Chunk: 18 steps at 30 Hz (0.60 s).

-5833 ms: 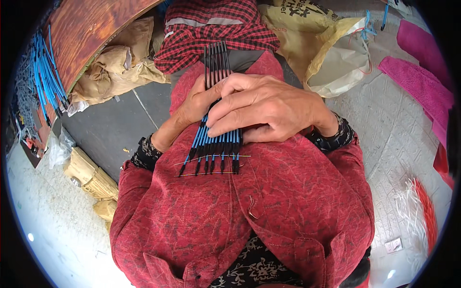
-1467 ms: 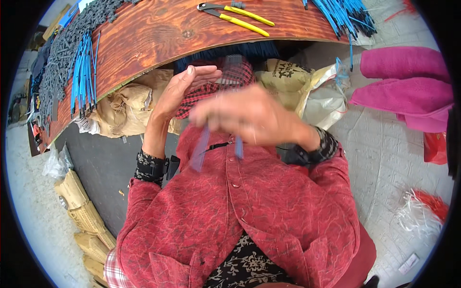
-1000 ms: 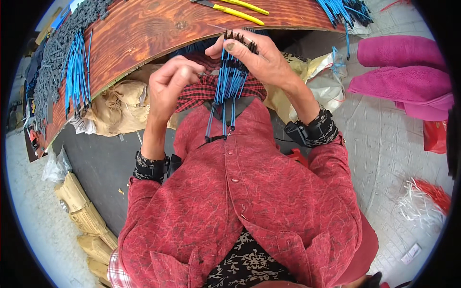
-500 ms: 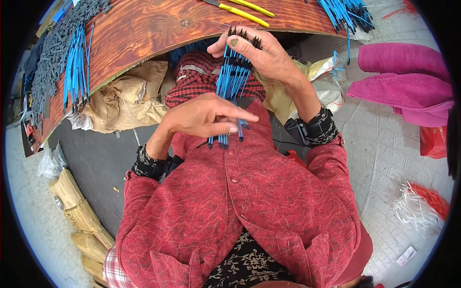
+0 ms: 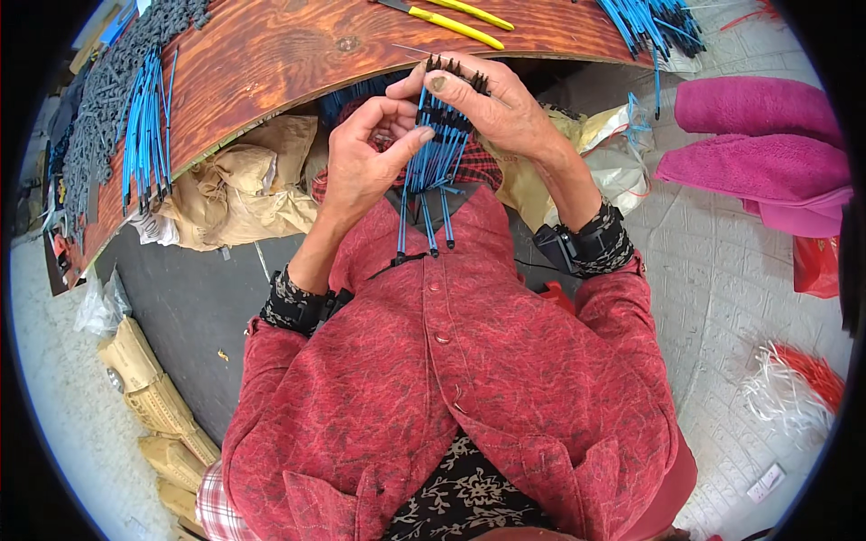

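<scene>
Several blue rods (image 5: 429, 165), lengthwise toward jacket (image 5: 379, 361)

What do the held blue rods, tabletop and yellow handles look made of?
Blue rods: probably plastic, smooth, with even colour. Tabletop: wood, seemingly varnished, showing grain and a knot. Yellow handles: likely plastic or rubber, smooth and evenly coloured.

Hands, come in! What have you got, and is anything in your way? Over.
Right hand gripping blue rods. Left hand at the rods, grip unclear. Pliers on table beyond, not between hands and rods.
</scene>
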Each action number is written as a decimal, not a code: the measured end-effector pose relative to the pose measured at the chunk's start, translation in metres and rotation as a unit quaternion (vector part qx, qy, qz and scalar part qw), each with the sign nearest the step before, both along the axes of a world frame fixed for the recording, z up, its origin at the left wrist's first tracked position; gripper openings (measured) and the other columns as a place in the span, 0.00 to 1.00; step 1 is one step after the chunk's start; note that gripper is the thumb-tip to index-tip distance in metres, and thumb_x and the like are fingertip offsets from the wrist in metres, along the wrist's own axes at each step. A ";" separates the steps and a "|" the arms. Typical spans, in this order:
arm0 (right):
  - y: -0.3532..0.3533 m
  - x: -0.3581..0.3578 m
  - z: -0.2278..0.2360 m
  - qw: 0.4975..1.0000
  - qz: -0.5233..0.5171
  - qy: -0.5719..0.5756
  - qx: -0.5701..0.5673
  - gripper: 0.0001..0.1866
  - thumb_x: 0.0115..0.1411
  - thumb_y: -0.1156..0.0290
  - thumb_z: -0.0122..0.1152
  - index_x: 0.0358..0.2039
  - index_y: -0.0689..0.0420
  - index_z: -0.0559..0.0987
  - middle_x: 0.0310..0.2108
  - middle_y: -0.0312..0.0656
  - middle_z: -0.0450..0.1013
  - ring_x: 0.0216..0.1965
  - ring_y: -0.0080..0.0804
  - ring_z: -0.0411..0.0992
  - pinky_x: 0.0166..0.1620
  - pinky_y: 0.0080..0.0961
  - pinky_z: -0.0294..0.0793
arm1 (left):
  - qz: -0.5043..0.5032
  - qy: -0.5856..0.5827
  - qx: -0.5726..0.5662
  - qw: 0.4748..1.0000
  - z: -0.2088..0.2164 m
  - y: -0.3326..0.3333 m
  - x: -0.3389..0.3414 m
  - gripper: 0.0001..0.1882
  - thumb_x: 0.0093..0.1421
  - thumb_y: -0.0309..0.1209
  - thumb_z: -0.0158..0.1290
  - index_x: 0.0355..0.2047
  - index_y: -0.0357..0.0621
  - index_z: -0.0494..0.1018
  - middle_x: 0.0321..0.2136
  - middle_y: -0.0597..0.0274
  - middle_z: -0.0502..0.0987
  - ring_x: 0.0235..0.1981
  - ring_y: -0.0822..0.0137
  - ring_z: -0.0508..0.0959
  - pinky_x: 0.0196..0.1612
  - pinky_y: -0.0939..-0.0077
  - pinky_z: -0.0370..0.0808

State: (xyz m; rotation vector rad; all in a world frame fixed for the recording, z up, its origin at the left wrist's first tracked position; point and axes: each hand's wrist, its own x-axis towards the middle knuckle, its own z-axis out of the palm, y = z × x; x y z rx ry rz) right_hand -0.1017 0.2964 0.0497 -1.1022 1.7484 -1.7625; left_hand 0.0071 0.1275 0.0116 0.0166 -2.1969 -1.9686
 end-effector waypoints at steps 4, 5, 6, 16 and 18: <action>0.000 0.001 -0.002 1.000 -0.023 -0.012 -0.017 0.15 0.71 0.67 0.50 0.44 0.63 0.81 0.38 0.38 0.79 0.40 0.23 0.75 0.48 0.23 0.74 | 0.004 0.015 0.016 1.000 -0.007 0.003 -0.003 0.14 0.59 0.22 0.64 0.45 0.37 0.75 0.33 0.72 0.76 0.33 0.82 0.74 0.40 0.87 0.73; 0.000 0.001 -0.002 0.999 -0.027 -0.003 -0.018 0.14 0.71 0.67 0.50 0.44 0.63 0.81 0.38 0.38 0.79 0.40 0.22 0.74 0.47 0.23 0.74 | -0.006 -0.002 0.077 0.997 -0.010 0.003 -0.003 0.14 0.59 0.21 0.63 0.45 0.37 0.75 0.33 0.71 0.76 0.33 0.81 0.74 0.40 0.87 0.73; -0.001 0.001 -0.003 0.999 -0.031 0.005 -0.020 0.14 0.71 0.67 0.50 0.44 0.63 0.81 0.37 0.37 0.79 0.39 0.22 0.74 0.47 0.23 0.74 | -0.015 -0.019 0.138 0.990 -0.012 0.003 -0.003 0.14 0.59 0.21 0.63 0.46 0.36 0.75 0.34 0.71 0.76 0.34 0.81 0.74 0.41 0.87 0.73; 0.000 0.002 -0.007 0.999 -0.029 0.026 0.022 0.14 0.69 0.66 0.52 0.44 0.63 0.81 0.36 0.38 0.80 0.38 0.23 0.75 0.45 0.24 0.74 | -0.061 -0.071 0.185 0.978 -0.005 -0.007 -0.006 0.12 0.59 0.22 0.63 0.42 0.40 0.75 0.34 0.73 0.75 0.36 0.81 0.74 0.42 0.85 0.71; -0.001 0.006 -0.002 0.998 -0.046 0.046 0.022 0.15 0.69 0.66 0.53 0.44 0.63 0.81 0.36 0.40 0.80 0.39 0.25 0.76 0.45 0.25 0.75 | -0.079 -0.087 0.203 0.972 0.000 -0.006 -0.006 0.13 0.58 0.25 0.64 0.43 0.42 0.75 0.35 0.74 0.74 0.37 0.80 0.73 0.44 0.82 0.71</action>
